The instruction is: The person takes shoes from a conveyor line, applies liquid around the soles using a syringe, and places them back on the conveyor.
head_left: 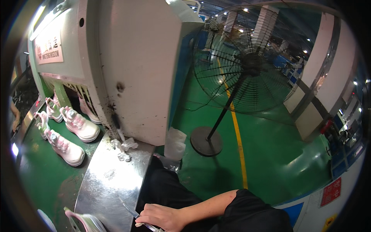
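At the lower edge, my right hand (160,217) is closed around a slim, shiny tool (131,210). Its thin, pointed end reaches left over the metal ledge (110,176); its kind is unclear. Just left of the hand, a pale shoe (91,223) with pink and green trim is cut off by the lower edge. White and pink sneakers, among them a front one (67,150) and one behind it (82,125), stand on the green conveyor belt (42,179) at the left. My left hand is out of view.
A grey machine (135,73) with a strip-curtained opening stands over the belt. Crumpled white tissue (124,149) and a dark-handled brush (118,125) are at its foot. Beyond are white cups or rolls (175,145) and a black pedestal fan (249,63) on the green floor.
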The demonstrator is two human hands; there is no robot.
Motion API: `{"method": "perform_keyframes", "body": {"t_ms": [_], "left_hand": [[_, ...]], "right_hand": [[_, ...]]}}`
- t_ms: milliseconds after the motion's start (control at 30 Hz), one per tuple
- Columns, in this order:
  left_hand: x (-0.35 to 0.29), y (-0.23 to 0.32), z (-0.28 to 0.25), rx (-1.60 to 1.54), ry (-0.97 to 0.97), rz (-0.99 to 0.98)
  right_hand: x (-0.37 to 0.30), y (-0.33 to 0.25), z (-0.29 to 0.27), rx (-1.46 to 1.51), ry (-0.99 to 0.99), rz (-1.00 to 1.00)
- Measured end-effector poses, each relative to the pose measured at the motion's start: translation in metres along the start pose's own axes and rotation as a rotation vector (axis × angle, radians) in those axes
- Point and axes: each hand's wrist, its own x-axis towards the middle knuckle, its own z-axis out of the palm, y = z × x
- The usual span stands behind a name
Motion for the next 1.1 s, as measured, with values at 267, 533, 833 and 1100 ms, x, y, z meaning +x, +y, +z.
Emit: {"method": "perform_keyframes", "body": {"t_ms": [267, 533, 833, 1100], "left_hand": [[0.162, 0.118, 0.034, -0.014, -0.085, 0.356], [0.094, 0.076, -0.008, 0.552, 0.224, 0.732], [0.049, 0.139, -0.094, 0.758, 0.91, 1.074], [0.102, 0.218, -0.117, 0.709, 0.671, 1.094]], "right_hand": [[0.008, -0.002, 0.01, 0.01, -0.289, 0.089], [0.028, 0.052, -0.006, 0.054, -0.356, 0.006], [0.032, 0.103, -0.004, 0.014, -0.3, 0.237], [0.046, 0.097, 0.023, -0.089, -0.325, 0.093]]}}
